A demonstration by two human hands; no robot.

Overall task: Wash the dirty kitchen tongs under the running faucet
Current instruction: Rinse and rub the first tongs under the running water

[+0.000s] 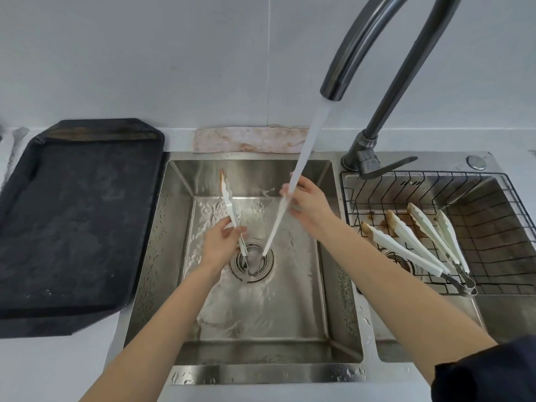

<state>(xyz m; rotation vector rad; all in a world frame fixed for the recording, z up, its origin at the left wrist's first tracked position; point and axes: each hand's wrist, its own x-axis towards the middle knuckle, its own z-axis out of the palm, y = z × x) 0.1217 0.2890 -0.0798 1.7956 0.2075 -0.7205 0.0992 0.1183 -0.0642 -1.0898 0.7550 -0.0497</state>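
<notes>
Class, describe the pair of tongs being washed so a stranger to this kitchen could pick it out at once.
Find the left basin of the double sink, under the running faucet. The tongs spread in a V over its drain, one arm in each hand. Unlike the pairs lying in the wire rack, these are held.

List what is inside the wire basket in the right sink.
The wire basket holds two pairs of white tongs with brown-stained tips. Brown residue shows beneath them; a drain underneath is partly covered.

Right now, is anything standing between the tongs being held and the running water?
Nothing visible does. The left hand and right hand hold the open tongs over the sink, and the stream from the faucet already runs down the right-hand arm of the tongs.
</notes>
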